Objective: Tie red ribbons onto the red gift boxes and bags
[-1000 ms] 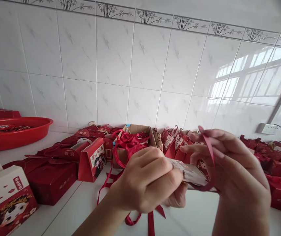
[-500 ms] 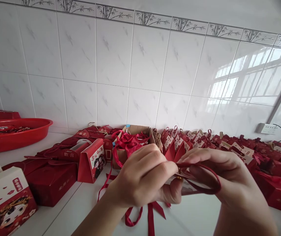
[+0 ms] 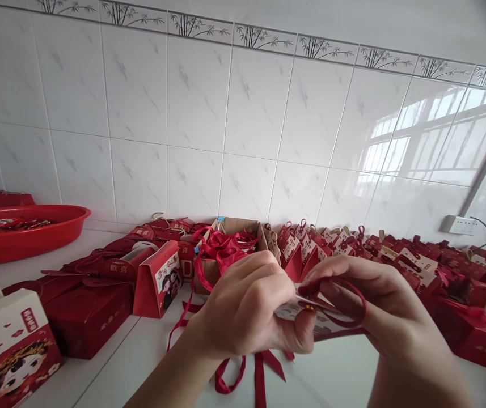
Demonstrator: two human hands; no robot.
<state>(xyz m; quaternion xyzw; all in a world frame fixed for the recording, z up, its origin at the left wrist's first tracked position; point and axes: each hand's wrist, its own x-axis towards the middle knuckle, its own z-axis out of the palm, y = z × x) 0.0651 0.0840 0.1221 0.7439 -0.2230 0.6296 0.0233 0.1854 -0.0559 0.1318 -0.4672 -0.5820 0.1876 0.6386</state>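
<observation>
In the middle of the head view, my left hand (image 3: 246,306) pinches the top edge of a small red-and-white gift box (image 3: 330,327). A tiny gold bead or bell (image 3: 309,307) shows beside my left thumb. My right hand (image 3: 383,306) is closed at the same edge, fingertips on a dark red ribbon loop (image 3: 364,306) that curves out toward the palm. Most of the box is hidden behind my fingers. Below my hands, loose red ribbon ends (image 3: 260,374) lie on the white table (image 3: 328,377).
Behind my hands stands a cardboard box (image 3: 243,224) heaped with red ribbon. Rows of finished-looking gift boxes (image 3: 476,334) fill the right side. More red boxes (image 3: 93,317) and a red basin (image 3: 34,243) of wrapped sweets are at left. A tiled wall (image 3: 195,113) closes off the back.
The ribbon loop and my right hand have shifted slightly left and turned. More of the gift box's pale printed side shows between my hands. Both hands keep their hold.
</observation>
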